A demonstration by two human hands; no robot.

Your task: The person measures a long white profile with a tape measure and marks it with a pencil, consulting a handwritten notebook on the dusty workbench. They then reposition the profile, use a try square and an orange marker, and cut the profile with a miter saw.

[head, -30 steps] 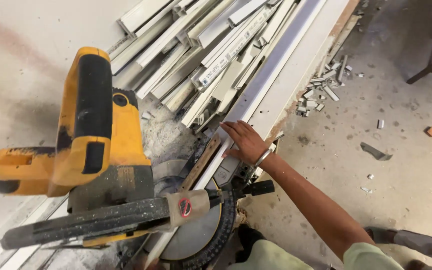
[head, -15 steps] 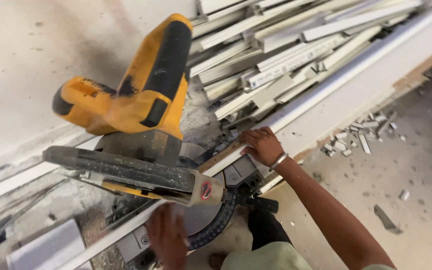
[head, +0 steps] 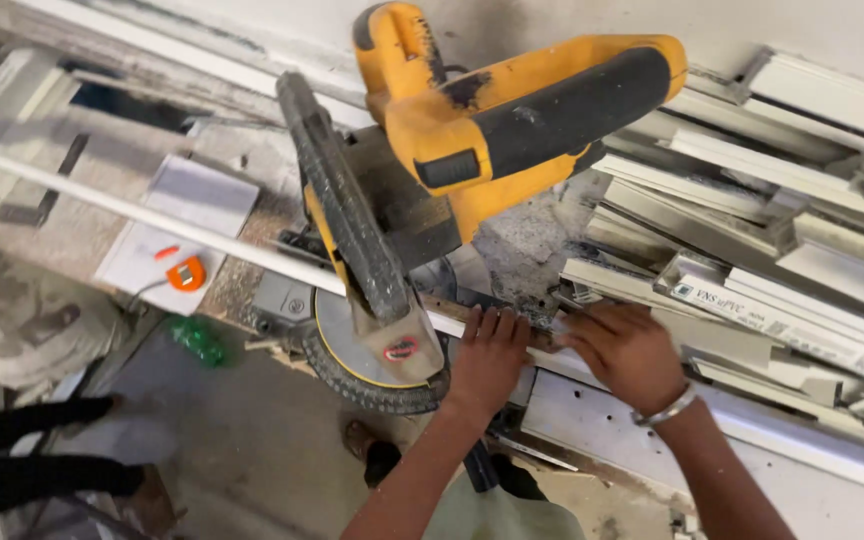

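Pressing our left hand (head: pixel 487 355) and right hand (head: pixel 627 350) flat on the white trim strip (head: pixel 142 212), we pin it across the miter saw (head: pixel 422 190) base. Neither hand grips anything.

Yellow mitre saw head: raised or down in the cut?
Raised. The yellow-and-black mitre saw head stands clear above the long white strip, with both hands on the strip beside the blade guard.

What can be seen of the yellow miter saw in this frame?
The miter saw has a dusty yellow housing with a black grip on top and a dark blade guard running down to its round base, with its head raised. The yellow looks like plastic. A long white strip lies across its table. The left hand presses on that strip beside the guard; the right hand rests further along it. White offcuts are piled to the right.
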